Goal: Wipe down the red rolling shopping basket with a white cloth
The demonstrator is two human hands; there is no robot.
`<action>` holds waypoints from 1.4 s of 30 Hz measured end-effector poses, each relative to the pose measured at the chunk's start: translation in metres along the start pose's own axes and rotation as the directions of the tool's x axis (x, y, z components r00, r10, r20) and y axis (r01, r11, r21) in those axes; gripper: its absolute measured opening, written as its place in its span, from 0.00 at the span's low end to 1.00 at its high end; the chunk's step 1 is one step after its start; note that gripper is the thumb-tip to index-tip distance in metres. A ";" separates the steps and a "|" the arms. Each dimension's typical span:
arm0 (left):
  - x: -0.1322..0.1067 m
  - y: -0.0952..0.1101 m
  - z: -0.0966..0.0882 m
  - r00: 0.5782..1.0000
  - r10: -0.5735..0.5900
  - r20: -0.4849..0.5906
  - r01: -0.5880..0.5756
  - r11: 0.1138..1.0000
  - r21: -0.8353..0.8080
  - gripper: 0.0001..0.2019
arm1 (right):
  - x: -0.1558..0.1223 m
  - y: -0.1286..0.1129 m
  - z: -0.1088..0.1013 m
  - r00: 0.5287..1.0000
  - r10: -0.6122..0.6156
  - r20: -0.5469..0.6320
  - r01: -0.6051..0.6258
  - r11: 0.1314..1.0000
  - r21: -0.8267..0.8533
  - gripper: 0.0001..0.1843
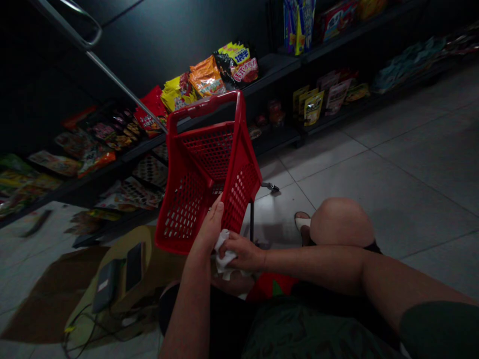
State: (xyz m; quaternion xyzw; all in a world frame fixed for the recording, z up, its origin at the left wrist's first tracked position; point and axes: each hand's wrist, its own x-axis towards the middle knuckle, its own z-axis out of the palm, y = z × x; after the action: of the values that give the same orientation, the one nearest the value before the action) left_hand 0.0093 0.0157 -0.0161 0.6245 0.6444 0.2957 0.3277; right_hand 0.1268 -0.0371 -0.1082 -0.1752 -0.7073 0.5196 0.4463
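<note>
A red perforated shopping basket (194, 199) stands tilted on the floor in front of me, its opening turned towards me. My left hand (208, 228) lies with fingers stretched flat against the basket's near edge. My right hand (241, 253) is closed round a crumpled white cloth (221, 253) just below that edge. The two hands touch at the cloth. My bent knee (340, 222) shows to the right.
Dark shelves (273, 67) with bright snack packets (205, 77) run along the back. A metal pole (112, 75) slants at upper left. Cardboard (123, 279), dark devices and cables lie on the tiled floor (411, 164) at lower left.
</note>
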 end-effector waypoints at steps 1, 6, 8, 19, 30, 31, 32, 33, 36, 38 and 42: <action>-0.001 -0.001 0.000 1.000 0.002 -0.001 -0.002 1.000 0.008 0.28 | 0.002 0.003 -0.005 1.000 -0.013 0.017 0.013 1.000 -0.012 0.09; -0.010 0.006 -0.001 0.999 0.015 0.045 -0.016 1.000 0.015 0.28 | 0.065 0.037 -0.085 0.848 0.126 -0.515 -0.204 0.974 -0.098 0.08; -0.014 0.012 -0.001 0.998 0.006 0.054 -0.008 1.000 0.028 0.28 | 0.085 0.045 -0.107 0.671 0.210 -0.711 -0.337 0.941 -0.041 0.10; -0.012 0.011 0.003 0.998 -0.017 0.060 0.016 1.000 0.016 0.28 | 0.036 0.016 -0.052 0.874 0.123 -0.470 -0.154 0.988 -0.026 0.10; -0.020 0.015 0.003 0.997 -0.007 0.083 0.002 0.998 0.058 0.28 | 0.075 0.026 -0.091 0.462 0.450 -0.764 -0.279 0.892 0.357 0.19; -0.019 0.015 0.003 0.997 -0.011 0.081 0.007 0.999 0.050 0.28 | 0.064 0.021 -0.072 0.574 0.441 -0.690 -0.264 0.897 0.354 0.19; -0.019 0.015 0.003 0.997 -0.016 0.077 0.013 0.999 0.040 0.28 | 0.054 0.017 -0.057 0.673 0.406 -0.618 -0.252 0.911 0.325 0.19; -0.018 0.015 0.003 0.997 -0.022 0.076 0.020 0.999 0.031 0.28 | 0.046 0.016 -0.047 0.748 0.360 -0.558 -0.234 0.929 0.286 0.18; -0.021 0.016 0.002 0.997 -0.039 0.069 0.037 0.999 0.033 0.28 | 0.044 0.026 -0.064 0.757 0.237 -0.609 -0.196 0.971 0.134 0.14; -0.025 0.017 0.002 0.996 -0.043 0.079 0.040 0.998 0.040 0.28 | 0.057 0.041 -0.101 0.626 0.229 -0.745 -0.236 0.967 0.099 0.13; -0.031 0.018 0.001 0.994 -0.045 0.100 0.041 0.998 0.040 0.28 | 0.082 0.064 -0.154 0.359 0.342 -0.868 -0.317 0.920 0.231 0.16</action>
State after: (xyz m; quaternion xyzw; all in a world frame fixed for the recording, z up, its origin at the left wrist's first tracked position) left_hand 0.0211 -0.0149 -0.0011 0.6305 0.6460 0.2443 0.3541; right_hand 0.1938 0.1361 -0.1190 -0.5555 -0.3054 0.4331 0.6407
